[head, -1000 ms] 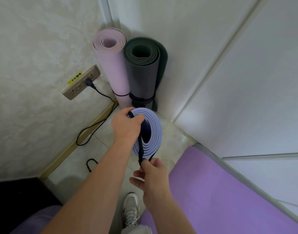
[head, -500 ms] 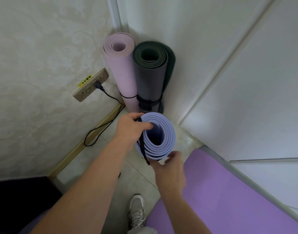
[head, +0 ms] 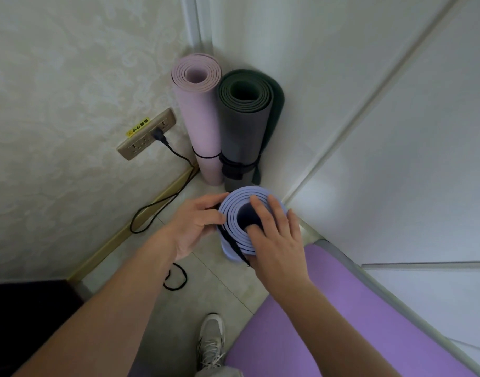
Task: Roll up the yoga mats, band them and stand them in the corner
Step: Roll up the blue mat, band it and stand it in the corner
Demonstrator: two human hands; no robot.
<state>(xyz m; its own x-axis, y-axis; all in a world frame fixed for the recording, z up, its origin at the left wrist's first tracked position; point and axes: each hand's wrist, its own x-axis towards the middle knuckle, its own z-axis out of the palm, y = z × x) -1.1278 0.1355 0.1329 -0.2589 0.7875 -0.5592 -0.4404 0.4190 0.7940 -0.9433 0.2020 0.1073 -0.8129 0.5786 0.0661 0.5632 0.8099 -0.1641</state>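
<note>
A rolled light-blue mat [head: 232,213] stands upright on the floor just in front of the corner. A black strap [head: 232,244] hangs down its near side. My left hand [head: 195,227] grips the roll's left rim where the strap starts. My right hand [head: 276,240] rests flat on the roll's top end, fingers spread over it and the thumb at the dark hollow. Behind, a pink rolled mat [head: 203,126] and a dark grey rolled mat [head: 244,137] stand banded in the corner, side by side.
A purple mat [head: 342,322] lies flat on the floor at the right along the white wall panels. A wall socket [head: 146,134] holds a plug whose black cable [head: 162,202] runs along the skirting. A loose black loop [head: 175,278] lies on the tiles near my shoe [head: 210,341].
The blue roll has moved closer to the corner and stands upright. My right hand left the strap's lower end and came up onto the roll's top.
</note>
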